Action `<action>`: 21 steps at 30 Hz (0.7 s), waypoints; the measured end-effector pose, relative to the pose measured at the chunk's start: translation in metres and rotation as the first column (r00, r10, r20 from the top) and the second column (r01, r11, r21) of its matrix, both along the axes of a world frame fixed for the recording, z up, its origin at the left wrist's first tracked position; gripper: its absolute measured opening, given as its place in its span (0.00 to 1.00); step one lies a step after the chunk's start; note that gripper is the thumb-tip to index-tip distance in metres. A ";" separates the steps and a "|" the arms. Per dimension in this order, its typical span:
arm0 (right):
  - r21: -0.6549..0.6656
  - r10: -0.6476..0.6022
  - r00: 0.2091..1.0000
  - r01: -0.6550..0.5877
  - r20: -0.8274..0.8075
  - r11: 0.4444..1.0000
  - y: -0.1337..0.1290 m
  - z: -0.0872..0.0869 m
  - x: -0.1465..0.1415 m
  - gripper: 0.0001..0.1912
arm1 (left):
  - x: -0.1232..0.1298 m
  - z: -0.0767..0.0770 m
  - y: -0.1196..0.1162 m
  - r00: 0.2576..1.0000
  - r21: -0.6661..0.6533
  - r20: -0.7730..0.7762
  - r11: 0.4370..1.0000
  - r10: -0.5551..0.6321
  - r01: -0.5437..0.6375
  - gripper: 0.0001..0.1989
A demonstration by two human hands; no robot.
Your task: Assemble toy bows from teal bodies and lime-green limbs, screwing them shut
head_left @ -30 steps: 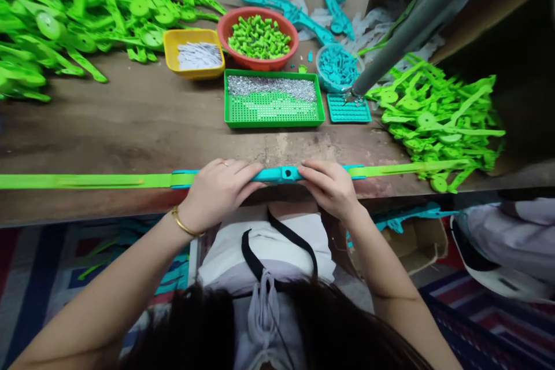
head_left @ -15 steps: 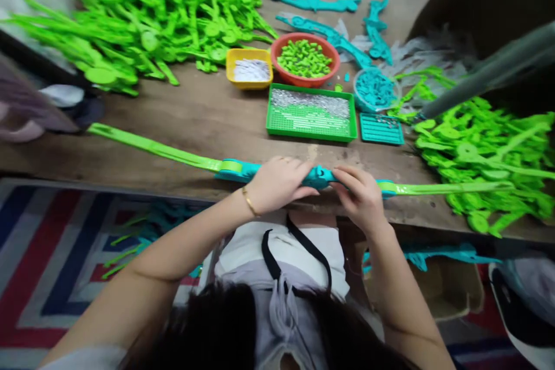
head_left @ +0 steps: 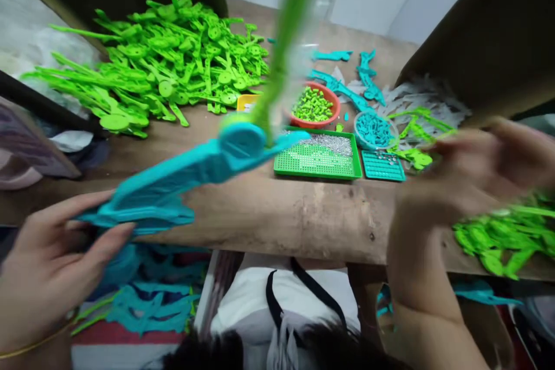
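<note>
A turquoise plastic part (head_left: 173, 179) is raised and tilted over the table's front left, its near end pinched between the thumb and fingers of my left hand (head_left: 65, 260). From its far end a green arm (head_left: 284, 40) stands up, smeared by motion. My right hand (head_left: 485, 167) is lifted at the right, above a green pile, and is blurred; its fingers look bent, and whether they hold anything is unclear.
A large heap of green parts (head_left: 173, 63) lies back left, another (head_left: 511, 231) at right. Between them sit a red bowl (head_left: 332, 107), a green tray (head_left: 316, 172), a turquoise tray (head_left: 384, 167), a round tub (head_left: 375, 130) and a partly hidden yellow box (head_left: 247, 101).
The part has left the table's front edge and swung up to the left in my left hand. My right hand has let go of it and moved right and up. The view has tilted upward.
</note>
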State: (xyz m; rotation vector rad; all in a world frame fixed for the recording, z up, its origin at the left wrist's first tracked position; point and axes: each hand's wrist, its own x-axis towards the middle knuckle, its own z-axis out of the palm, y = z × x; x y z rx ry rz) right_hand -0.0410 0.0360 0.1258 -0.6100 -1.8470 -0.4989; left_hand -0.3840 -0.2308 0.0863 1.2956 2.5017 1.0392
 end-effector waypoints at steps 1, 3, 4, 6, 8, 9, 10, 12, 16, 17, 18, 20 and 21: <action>-0.022 -0.068 0.990 0.066 -0.125 0.998 0.021 -0.007 -0.026 0.11 | -0.007 -0.003 -0.007 0.992 0.024 0.046 0.993 0.117 -0.118 0.25; -0.418 0.057 0.990 -0.104 -0.125 0.903 0.060 -0.025 -0.082 0.13 | -0.014 -0.011 -0.015 0.951 0.051 0.129 0.955 0.283 -0.291 0.24; -0.605 0.127 0.992 -0.115 -0.023 0.788 0.076 -0.034 -0.111 0.14 | -0.015 -0.015 -0.017 0.934 0.033 0.140 0.941 0.328 -0.335 0.23; -0.755 0.219 0.937 0.065 0.270 0.652 0.097 -0.050 -0.161 0.15 | -0.016 -0.023 -0.019 0.908 -0.040 0.146 0.919 0.393 -0.392 0.23; -0.739 0.274 0.805 0.274 0.527 0.616 0.108 -0.061 -0.202 0.17 | -0.017 -0.032 -0.021 0.887 -0.106 0.182 0.906 0.424 -0.411 0.24; -0.713 0.290 0.746 0.333 0.599 0.616 0.111 -0.064 -0.217 0.17 | -0.018 -0.036 -0.023 0.877 -0.108 0.217 0.903 0.429 -0.415 0.24; -0.696 0.305 0.704 0.365 0.641 0.618 0.113 -0.067 -0.231 0.16 | -0.019 -0.039 -0.025 0.866 -0.101 0.268 0.907 0.421 -0.410 0.23; -0.690 0.332 0.668 0.382 0.666 0.615 0.113 -0.070 -0.250 0.14 | -0.021 -0.045 -0.030 0.837 -0.081 0.373 0.913 0.400 -0.400 0.22; -0.694 0.350 0.637 0.434 0.687 0.574 0.112 -0.077 -0.269 0.19 | -0.023 -0.052 -0.037 0.823 -0.115 0.439 0.930 0.362 -0.348 0.22; -0.697 0.347 0.638 0.445 0.687 0.562 0.111 -0.079 -0.271 0.18 | -0.024 -0.055 -0.038 0.831 -0.123 0.430 0.935 0.352 -0.332 0.23; -0.700 0.343 0.642 0.452 0.686 0.553 0.110 -0.081 -0.272 0.17 | -0.024 -0.059 -0.039 0.839 -0.120 0.417 0.936 0.350 -0.331 0.25; -0.706 0.329 0.657 0.458 0.678 0.540 0.109 -0.084 -0.273 0.15 | -0.026 -0.068 -0.038 0.846 -0.076 0.383 0.925 0.372 -0.372 0.29; -0.711 0.321 0.668 0.456 0.671 0.536 0.109 -0.084 -0.273 0.14 | -0.026 -0.072 -0.037 0.843 -0.050 0.376 0.917 0.384 -0.396 0.31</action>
